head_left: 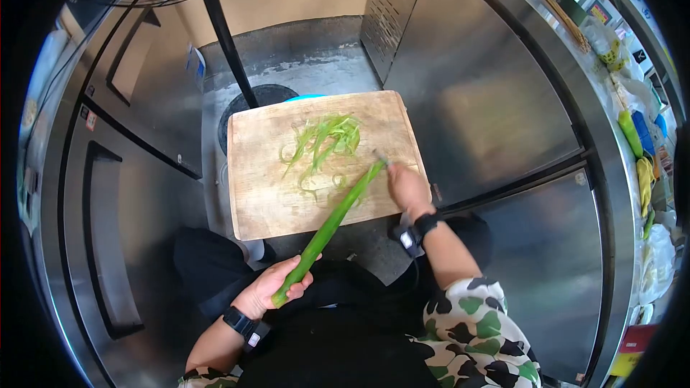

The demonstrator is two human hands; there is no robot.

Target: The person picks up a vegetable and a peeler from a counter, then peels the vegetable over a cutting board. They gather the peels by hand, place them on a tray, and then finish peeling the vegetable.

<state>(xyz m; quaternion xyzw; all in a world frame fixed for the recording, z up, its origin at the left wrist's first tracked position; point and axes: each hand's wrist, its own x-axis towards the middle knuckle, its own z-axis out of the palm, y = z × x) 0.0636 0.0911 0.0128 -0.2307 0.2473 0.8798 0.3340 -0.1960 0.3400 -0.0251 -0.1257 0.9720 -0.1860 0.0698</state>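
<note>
My left hand (287,282) is wrapped round the thick lower end of a long green celtuce stem (330,226). The stem slants up and to the right, its thin tip over the wooden cutting board (262,201). Close to that tip, my right hand (408,188) is closed on a small peeler (381,158), whose metal head shows slightly blurred against the stem. Thin green peelings (334,135) lie in a loose heap on the board, with a few curled strips nearer to me.
Steel refrigerator doors stand on the right (496,93) and on the left (136,244). A dark round bin (277,93) sits partly under the board, beside a black pole (223,29). Vegetables and plastic bags (658,262) crowd the counter at far right.
</note>
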